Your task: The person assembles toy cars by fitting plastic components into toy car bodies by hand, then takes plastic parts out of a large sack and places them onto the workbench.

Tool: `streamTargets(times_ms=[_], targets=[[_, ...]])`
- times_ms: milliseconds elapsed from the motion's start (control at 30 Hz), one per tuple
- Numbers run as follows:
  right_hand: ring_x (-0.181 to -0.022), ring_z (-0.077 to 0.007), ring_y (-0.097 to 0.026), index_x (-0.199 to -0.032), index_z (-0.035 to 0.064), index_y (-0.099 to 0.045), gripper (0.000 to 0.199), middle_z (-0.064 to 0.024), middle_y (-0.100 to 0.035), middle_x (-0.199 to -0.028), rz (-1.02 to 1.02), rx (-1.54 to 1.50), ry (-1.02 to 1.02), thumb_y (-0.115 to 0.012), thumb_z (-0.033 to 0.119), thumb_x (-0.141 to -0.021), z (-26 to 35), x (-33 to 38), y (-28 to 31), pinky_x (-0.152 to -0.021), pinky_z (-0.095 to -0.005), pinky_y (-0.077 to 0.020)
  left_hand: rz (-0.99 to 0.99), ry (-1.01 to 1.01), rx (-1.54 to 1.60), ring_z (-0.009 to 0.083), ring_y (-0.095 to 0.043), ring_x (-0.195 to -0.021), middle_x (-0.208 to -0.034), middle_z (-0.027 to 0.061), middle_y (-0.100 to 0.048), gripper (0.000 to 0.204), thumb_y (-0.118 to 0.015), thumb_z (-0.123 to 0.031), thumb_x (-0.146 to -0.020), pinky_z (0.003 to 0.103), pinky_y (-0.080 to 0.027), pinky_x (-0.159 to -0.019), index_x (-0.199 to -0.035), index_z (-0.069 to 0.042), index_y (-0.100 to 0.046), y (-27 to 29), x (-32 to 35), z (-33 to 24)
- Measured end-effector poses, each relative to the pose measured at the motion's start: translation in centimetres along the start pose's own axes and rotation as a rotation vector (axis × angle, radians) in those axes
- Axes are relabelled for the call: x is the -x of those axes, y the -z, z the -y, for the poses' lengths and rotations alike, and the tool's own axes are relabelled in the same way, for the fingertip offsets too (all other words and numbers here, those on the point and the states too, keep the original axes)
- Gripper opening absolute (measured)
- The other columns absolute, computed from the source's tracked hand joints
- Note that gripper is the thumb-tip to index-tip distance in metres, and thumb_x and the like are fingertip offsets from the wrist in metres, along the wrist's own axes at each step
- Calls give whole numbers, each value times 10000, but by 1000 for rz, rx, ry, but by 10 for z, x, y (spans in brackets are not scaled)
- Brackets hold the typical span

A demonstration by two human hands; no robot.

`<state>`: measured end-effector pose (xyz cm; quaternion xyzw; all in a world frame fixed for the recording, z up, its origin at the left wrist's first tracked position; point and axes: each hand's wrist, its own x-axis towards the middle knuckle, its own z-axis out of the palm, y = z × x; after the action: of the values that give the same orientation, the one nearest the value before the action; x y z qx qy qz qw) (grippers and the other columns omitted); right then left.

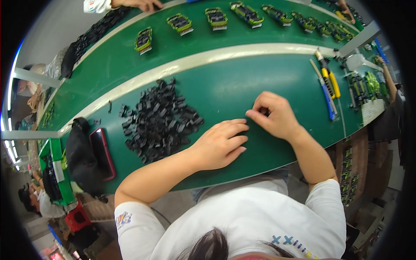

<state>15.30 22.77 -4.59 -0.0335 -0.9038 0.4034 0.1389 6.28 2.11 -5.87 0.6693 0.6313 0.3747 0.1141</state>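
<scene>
My left hand (221,145) lies palm down over the green tabletop, its fingers stretched out toward my right hand, and I see nothing held in it. My right hand (276,115) is closed, thumb against curled fingers. A small black plastic part (264,112) shows in the gap between them, mostly hidden. To the left of my left hand is a heap of small black plastic parts (158,123). A gap separates the two hands.
Beyond a pale rail, a green belt (117,65) carries several green-and-black assemblies (216,18). At right lie yellow-handled cutters (334,82) and a blue knife (328,99). A red-edged phone (103,154) and black cloth item (82,156) lie left. Another person's hand (145,4) rests across the belt.
</scene>
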Motion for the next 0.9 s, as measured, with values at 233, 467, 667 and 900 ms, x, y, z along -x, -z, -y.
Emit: streamTargets(times_ms=[233, 467, 667, 900], targets=[[-576, -188, -576, -706, 54, -604, 197, -57, -577, -702, 2, 13, -22, -755, 163, -770, -2, -2, -2, -539, -304, -472, -200, 77, 74, 309, -623, -1059, -1037, 131, -651, 123, -663, 6, -789, 399, -513, -874, -911, 1, -655, 13, -5, 24], [-628, -226, -605, -724, 51, -609, 211, -77, -595, -735, -12, 41, 89, -730, 206, -801, -14, 3, -3, -561, -337, -485, 93, 14, -196, 383, -443, -1278, -1316, 200, -496, 357, -686, -130, -800, 493, -370, -1043, -1133, -29, -607, 3, -2, -6], [-668, -191, -622, -776, 68, -669, 93, -72, -636, -771, -471, 43, 152, -716, 143, -805, 4, 57, 58, -597, -299, -492, 272, 76, -286, 391, -339, -1365, -1440, 210, -395, 478, -663, -152, -814, 547, -224, -1115, -1264, -39, -552, -5, -7, -5], [-601, -57, -555, -803, 38, -685, 256, -1, -652, -705, -1359, 75, -651, -708, 284, -868, -70, 296, 136, -566, -213, -446, 218, 55, -305, 432, -332, -1362, -1439, 219, -398, 425, -587, -148, -873, 563, -233, -1109, -1272, -14, -531, -9, -6, -12]])
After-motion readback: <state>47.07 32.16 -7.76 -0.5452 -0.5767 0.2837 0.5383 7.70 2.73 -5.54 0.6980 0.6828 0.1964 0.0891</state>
